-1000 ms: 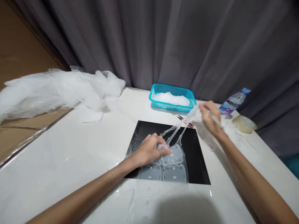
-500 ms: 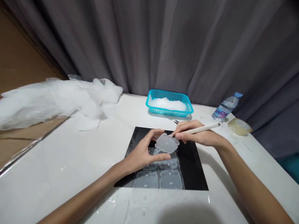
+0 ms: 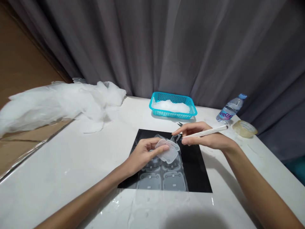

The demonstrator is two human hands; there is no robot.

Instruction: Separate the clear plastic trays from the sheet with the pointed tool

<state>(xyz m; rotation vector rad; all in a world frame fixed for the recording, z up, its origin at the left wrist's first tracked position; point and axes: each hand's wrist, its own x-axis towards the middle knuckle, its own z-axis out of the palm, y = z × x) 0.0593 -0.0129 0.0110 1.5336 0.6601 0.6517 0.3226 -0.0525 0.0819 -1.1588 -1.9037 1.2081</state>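
My left hand [image 3: 144, 156] pinches a thin, frosted, translucent piece with rounded corners [image 3: 168, 152] between thumb and fingers. A white pen-shaped tool [image 3: 205, 131] with a dark tip rests in my right hand [image 3: 202, 135], its rear end pointing right. By my right fingertips, a curled strip of clear film [image 3: 175, 138] stands off the piece's upper right edge; whether the fingers touch it I cannot tell. Below both hands, a clear sheet with several rounded shapes [image 3: 150, 182] lies partly over a black mat [image 3: 197, 171] and runs onto the white table.
A turquoise basket [image 3: 173, 115] holding white, fluffy-looking material stands at the back. On the right are a tilted water bottle [image 3: 230, 109] and a round yellowish container [image 3: 245, 128]. Crumpled white sheets [image 3: 62, 101] pile up at the left. A dark pointed tip [image 3: 180, 124] shows behind my right hand.
My left hand has closed its thumb onto the translucent piece, which has turned and come slightly lower. My right hand has drawn apart from it, and a curled film strip now shows between them.
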